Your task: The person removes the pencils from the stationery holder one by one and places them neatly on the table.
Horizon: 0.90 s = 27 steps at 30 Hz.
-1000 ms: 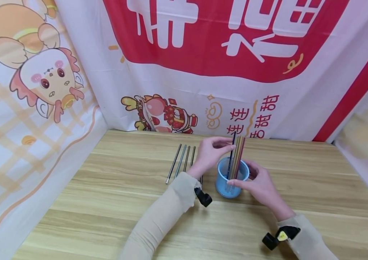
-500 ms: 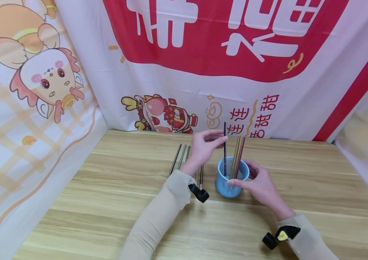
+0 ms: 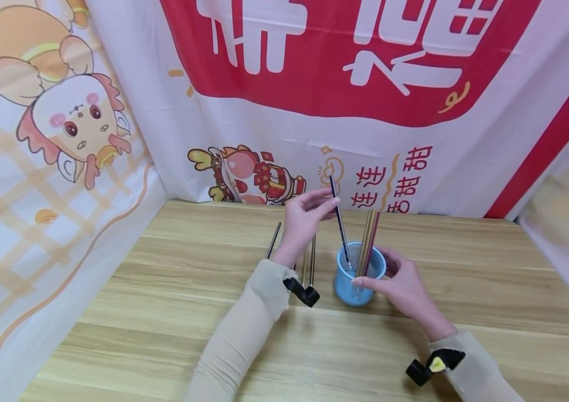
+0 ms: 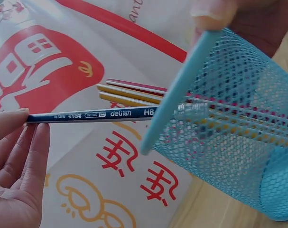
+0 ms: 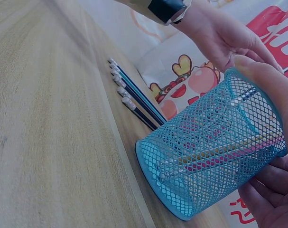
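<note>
My left hand [image 3: 305,220] pinches a dark blue pencil [image 3: 341,226] near its upper end, between thumb and fingers. The pencil leans left, its silver and clear eraser end just inside the mouth of a light blue mesh pencil cup [image 3: 345,291]. In the left wrist view, white lettering with "HB" runs along the pencil [image 4: 91,115]. My right hand [image 3: 409,285] grips the cup from the right, thumb at the near rim and fingers behind. Two yellow pencils [image 4: 127,96] and a dark red pencil [image 4: 134,85] stand together inside the cup, eraser ends down.
Several pencils [image 5: 139,97] lie side by side on the wooden table [image 3: 163,312], left of the cup, partly hidden by my left forearm in the head view. A printed cloth [image 3: 274,128] hangs along the table's back edge.
My left hand has moved up and left, drawing the dark blue pencil away from the others and most of the way out of the cup. My right hand stays on the cup.
</note>
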Tool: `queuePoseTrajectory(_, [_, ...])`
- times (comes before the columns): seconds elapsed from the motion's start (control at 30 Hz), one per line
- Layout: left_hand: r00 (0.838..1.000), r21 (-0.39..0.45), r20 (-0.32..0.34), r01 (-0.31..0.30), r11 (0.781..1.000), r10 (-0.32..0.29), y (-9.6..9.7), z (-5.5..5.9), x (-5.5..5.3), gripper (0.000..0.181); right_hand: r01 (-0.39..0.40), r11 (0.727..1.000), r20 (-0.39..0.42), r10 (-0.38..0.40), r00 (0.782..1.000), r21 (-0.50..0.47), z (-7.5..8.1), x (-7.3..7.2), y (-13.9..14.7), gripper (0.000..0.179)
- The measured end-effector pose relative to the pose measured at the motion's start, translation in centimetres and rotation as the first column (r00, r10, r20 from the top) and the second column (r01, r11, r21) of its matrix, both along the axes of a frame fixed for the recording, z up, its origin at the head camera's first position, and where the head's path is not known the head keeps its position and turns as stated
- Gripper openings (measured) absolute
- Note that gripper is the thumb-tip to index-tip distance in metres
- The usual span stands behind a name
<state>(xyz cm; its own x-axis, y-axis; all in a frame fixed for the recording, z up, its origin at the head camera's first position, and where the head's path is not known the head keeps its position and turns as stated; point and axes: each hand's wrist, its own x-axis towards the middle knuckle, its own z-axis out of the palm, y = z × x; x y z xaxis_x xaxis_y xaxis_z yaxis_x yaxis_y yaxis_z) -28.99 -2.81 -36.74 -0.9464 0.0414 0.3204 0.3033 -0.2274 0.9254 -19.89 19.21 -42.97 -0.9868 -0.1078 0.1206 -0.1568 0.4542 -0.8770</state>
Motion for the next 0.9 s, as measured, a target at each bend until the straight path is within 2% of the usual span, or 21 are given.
queuePoseTrajectory(0.13, [1.000, 0.056, -0.014, -0.014, 0.998, 0.015, -0.5, 0.5, -0.3, 0.026, 0.006, 1.000, 0.003, -0.006, 1.000, 0.012, 0.0, -0.1, 0.0, 0.082])
queuePoseTrajectory(0.5, [0.997, 0.144, -0.024, -0.063, 0.988, 0.067, -2.6, 1.6, -0.8, 0.026, 0.002, 1.000, 0.005, -0.002, 1.000, -0.001, 0.2, -0.1, 0.0, 0.082])
queuePoseTrajectory(0.8, [0.994, 0.160, 0.011, -0.106, 0.981, 0.105, -4.6, 1.6, -1.0, 0.026, 0.001, 1.000, 0.008, -0.001, 1.000, -0.013, 0.4, 0.1, -0.1, 0.083])
queuePoseTrajectory(0.9, [0.993, 0.133, 0.017, -0.122, 0.984, 0.121, -5.2, 1.5, -1.0, 0.027, 0.001, 1.000, 0.013, -0.001, 1.000, -0.014, 0.4, 0.2, -0.1, 0.083])
